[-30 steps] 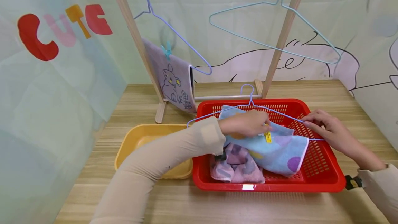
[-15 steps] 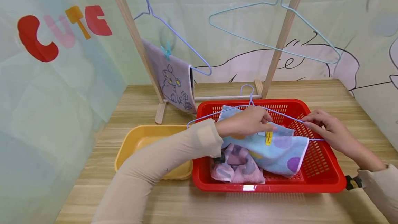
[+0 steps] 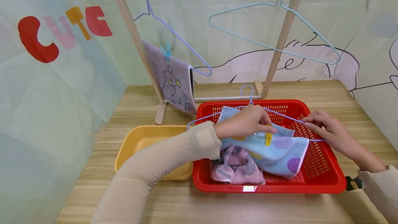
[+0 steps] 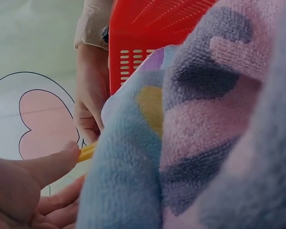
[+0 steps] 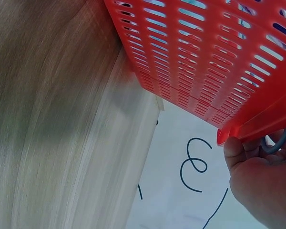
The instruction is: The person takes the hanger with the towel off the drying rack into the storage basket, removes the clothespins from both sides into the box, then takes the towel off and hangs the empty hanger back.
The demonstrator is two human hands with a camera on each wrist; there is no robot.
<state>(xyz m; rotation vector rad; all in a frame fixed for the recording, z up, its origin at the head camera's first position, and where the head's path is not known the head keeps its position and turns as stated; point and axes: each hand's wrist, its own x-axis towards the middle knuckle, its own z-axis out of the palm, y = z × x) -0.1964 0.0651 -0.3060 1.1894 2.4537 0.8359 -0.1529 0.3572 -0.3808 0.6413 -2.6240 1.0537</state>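
A periwinkle wire hanger (image 3: 281,114) lies across the red basket (image 3: 267,187). Over its lower bar hangs a light blue towel (image 3: 270,158) with coloured dots. My left hand (image 3: 248,122) is at the upper part of this towel, thumb and forefinger at a yellow clothespin (image 3: 268,138). In the left wrist view, the thumb touches the clothespin (image 4: 87,151); the towel hides part of the fingers. My right hand (image 3: 326,130) pinches the hanger's right arm; the right wrist view shows the hanger's rounded end (image 5: 276,143) in the hand, beside the basket rim.
A crumpled pink-and-grey towel (image 3: 237,165) lies in the basket. A yellow tray (image 3: 124,148) stands to the left, partly behind my left sleeve. Behind is a wooden rack (image 3: 136,40) with a clipped grey towel (image 3: 174,82) and a teal hanger (image 3: 245,37).
My left thumb and fingers spread apart at the clothespin, then come closer together around its top end. The clothespin stays on the blue towel. My right hand keeps its hold on the hanger.
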